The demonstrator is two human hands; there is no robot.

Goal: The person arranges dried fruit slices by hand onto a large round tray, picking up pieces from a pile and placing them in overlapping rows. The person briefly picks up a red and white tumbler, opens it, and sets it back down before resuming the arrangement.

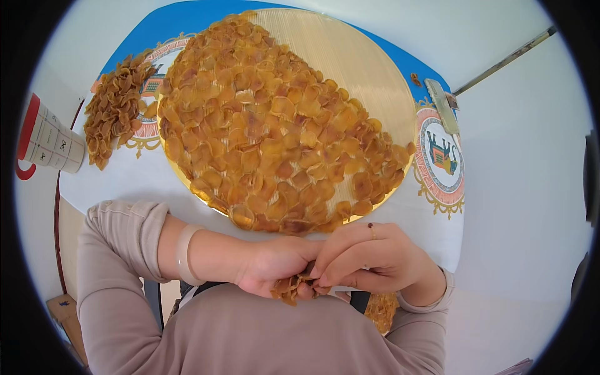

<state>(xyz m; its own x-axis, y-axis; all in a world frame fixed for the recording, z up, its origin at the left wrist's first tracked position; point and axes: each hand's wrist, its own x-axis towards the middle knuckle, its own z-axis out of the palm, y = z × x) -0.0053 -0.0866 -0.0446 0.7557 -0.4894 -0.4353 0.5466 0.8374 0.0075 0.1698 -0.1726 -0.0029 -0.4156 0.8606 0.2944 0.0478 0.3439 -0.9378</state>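
Observation:
My left hand, palm up below a bangle on the wrist, holds a small bunch of dried brown slices close to my body. The fingers of my right hand, which wears a thin ring, pinch at that same bunch. Beyond both hands lies a large round tray with a ribbed, straw-coloured surface. Overlapping amber slices cover its left and middle parts, and the ribbed surface shows at the upper right. A heap of similar slices rests on the cloth left of the tray.
A cup with a red lid and handle stands at the far left. On the right lie a pale, long flat object and a small brown piece. The patterned tablecloth hangs over the near edge. More slices show below my right forearm.

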